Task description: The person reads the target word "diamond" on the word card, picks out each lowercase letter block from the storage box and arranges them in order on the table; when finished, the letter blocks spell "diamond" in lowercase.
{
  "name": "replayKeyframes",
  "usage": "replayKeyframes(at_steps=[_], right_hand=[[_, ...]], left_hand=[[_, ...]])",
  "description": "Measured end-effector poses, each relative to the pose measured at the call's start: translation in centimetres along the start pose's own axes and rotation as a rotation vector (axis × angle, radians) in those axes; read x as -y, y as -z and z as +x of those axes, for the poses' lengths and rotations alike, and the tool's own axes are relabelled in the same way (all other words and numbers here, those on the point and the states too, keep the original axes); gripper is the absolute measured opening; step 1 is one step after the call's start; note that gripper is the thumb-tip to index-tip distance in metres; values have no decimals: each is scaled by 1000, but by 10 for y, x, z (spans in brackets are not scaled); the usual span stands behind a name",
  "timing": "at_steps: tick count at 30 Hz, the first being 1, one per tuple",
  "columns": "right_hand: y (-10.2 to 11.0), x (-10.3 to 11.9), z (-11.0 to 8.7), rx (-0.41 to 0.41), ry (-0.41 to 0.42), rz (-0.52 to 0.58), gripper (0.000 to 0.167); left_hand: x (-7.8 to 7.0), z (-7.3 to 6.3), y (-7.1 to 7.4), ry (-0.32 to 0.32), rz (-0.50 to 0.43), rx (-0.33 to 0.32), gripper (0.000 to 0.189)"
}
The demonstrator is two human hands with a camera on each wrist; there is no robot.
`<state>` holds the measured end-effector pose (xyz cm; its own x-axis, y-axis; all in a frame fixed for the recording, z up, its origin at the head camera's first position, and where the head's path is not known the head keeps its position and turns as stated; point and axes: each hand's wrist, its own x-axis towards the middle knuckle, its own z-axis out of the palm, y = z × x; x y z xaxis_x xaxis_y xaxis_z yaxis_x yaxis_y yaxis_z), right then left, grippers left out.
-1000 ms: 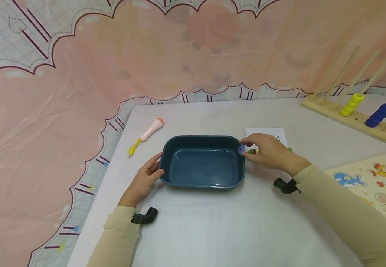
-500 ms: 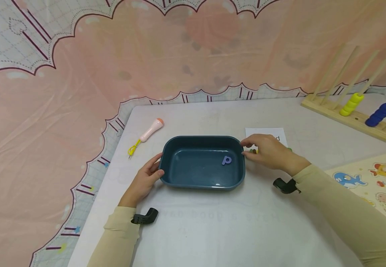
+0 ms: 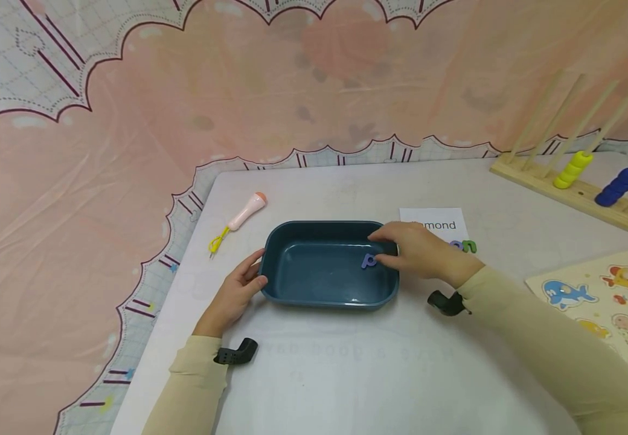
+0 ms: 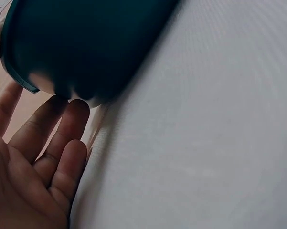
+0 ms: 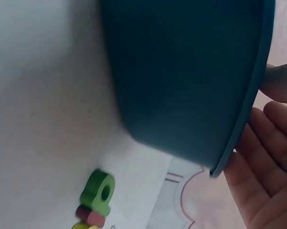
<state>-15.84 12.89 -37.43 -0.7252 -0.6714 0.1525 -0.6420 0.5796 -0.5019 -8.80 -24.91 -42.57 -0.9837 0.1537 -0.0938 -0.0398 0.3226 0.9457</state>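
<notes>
A dark teal plastic tub [image 3: 319, 229] sits on the white table. My left hand [image 3: 232, 299] holds its left end, thumb at the rim and fingers against the outer wall; the left wrist view shows those fingertips [image 4: 78, 112] close up. My right hand [image 3: 414, 249] reaches over the right rim, fingers extended. Its thumb tip is right at a purple letter p [image 3: 367, 261] lying on the tub floor. Behind this hand are a printed card [image 3: 444, 217], partly covered, and a green letter n [image 3: 469, 246] beside a purple letter. In the right wrist view, a green letter [image 5: 99, 191] lies on the table.
A pink-handled tool with a yellow end [image 3: 246, 211] lies at the back left. At the back right stands a wooden bead stacker [image 3: 542, 181] with tall pegs. An animal puzzle board [image 3: 553, 278] lies at the right. Patterned cloth [image 3: 292, 90] hangs behind.
The purple letter p has left my right fingers and dropped into the tub. My right hand has then moved left over the rim, uncovering more of the card and letters. My left hand stays.
</notes>
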Motion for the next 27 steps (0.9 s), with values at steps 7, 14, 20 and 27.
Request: replayKeyframes(at_steps=[7,14,20,27], right_hand=[[-7,7,11,75,54,6,35],[-14,10,21,139,32,-5,39],[-16,14,25,172,19,-15,42],[-19,18,30,215,1,-34,45]], left_hand=[[1,-1,1,6,-2,6,63],[-1,-1,1,23,12,5,64],[0,-1,2,43,11,7,65],[1,-2,3,45,15,5,65]])
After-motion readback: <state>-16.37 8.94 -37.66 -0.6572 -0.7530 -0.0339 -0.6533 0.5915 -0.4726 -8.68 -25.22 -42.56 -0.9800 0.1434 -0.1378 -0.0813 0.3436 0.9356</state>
